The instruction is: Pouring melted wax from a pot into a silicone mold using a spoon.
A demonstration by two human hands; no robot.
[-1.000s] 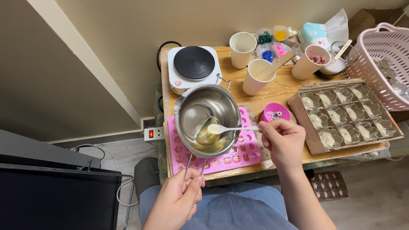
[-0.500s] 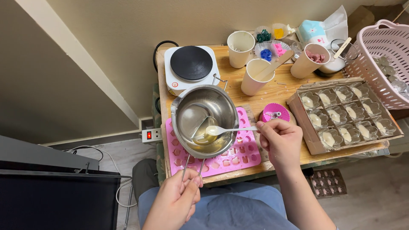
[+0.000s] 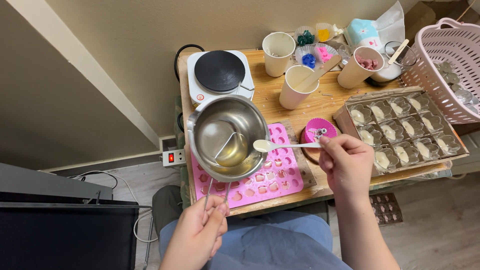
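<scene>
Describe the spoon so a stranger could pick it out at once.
Start at the wooden table and find the steel pot held above the pink mould. Just past the pot's right rim, the right hand holds a small white spoon, full of pale liquid, unlike the wooden sticks in the cups behind.

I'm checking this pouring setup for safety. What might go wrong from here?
The left hand holds the steel pot only by its thin wire handle, tilted above the pink mould; the liquid inside might slop over the rim. The white spoon in the right hand is full and level over the mould, so a small tilt could drip outside the cavities.
</scene>
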